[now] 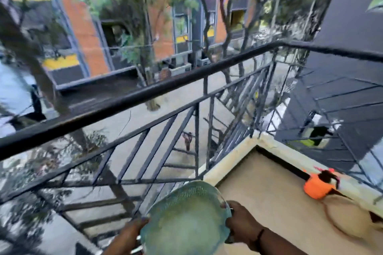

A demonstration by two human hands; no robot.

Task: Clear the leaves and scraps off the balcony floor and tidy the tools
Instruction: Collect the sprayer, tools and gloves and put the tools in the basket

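head view, blurred: pale green mesh basket held low by the black railing, left hand and right hand each gripping its rim. orange pot on balcony floor at the ledge, well apart.

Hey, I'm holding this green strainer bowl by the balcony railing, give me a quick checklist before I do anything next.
1. Both hands on the strainer bowl: ok, left hand and right hand each grip the rim.
2. Bowl contents: cannot tell, the picture is blurred.
3. Bowl inside the railing: ok, it sits on the balcony side, near the bars.
4. Floor by the bowl free of scraps: ok where it shows.
5. Orange pot out of the way: ok, it sits apart by the right ledge.
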